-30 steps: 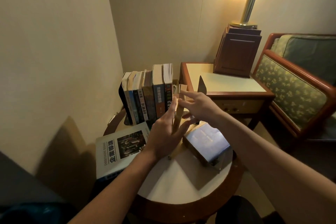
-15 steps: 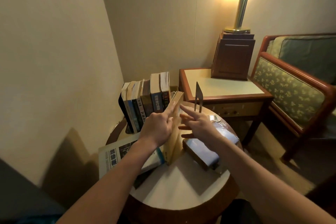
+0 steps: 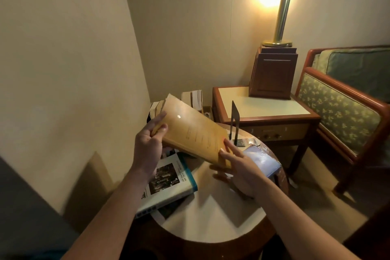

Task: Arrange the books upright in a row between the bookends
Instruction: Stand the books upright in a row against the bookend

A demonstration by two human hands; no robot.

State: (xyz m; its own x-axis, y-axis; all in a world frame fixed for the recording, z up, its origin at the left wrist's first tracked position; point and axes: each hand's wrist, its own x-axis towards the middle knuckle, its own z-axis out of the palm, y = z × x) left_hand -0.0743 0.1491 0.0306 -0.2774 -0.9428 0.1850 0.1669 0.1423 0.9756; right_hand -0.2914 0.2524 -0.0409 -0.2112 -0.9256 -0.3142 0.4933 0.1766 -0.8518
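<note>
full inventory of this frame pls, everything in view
tan book: 1, tan, tilted above the round table, in both hands
upright books: several, mostly hidden, pale page edges, behind the tan book
white book: 1, white with dark photo, flat at the round table's left edge
blue book: 1, blue, flat on its right side
bookend: 1, dark, upright at its far side
round table: 1, white top, wood rim, centre
side table: 1, pale top, wood frame, behind
lamp: 1, brass, lit, on the side table
armchair: 1, green, wood frame, right
left hand: pinches the tan book's upper edge
right hand: holds its lower corner
</note>
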